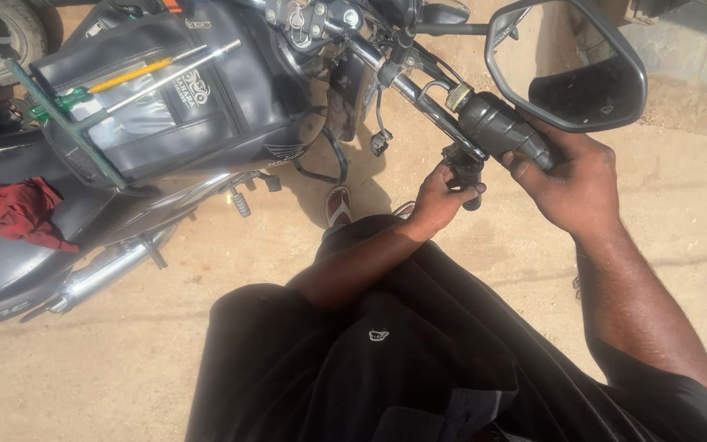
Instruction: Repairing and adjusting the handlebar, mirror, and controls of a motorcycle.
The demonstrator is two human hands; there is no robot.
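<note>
Motorcycle on sandy ground, front end toward upper right of view. Handlebar grip (pixel 505 131): black rubber, long axis running from upper left down to lower right, free end pointing lower right, into the right hand (pixel 570 176). Right hand closed around that outer end from below and right, already in contact. Left hand (pixel 443 196) directly beneath the inner end of the grip, fingers curled shut on a small black fitting (pixel 464 170) under the bar, beside the lever bracket. Both hands touching the assembly; right hand holding the grip itself. Rear-view mirror (pixel 570 65) just above the grip. Long screwdrivers (pixel 145 78) lying on the tank bag (pixel 165 98), well apart to the left, red cloth (pixel 14 211) on the seat.
</note>
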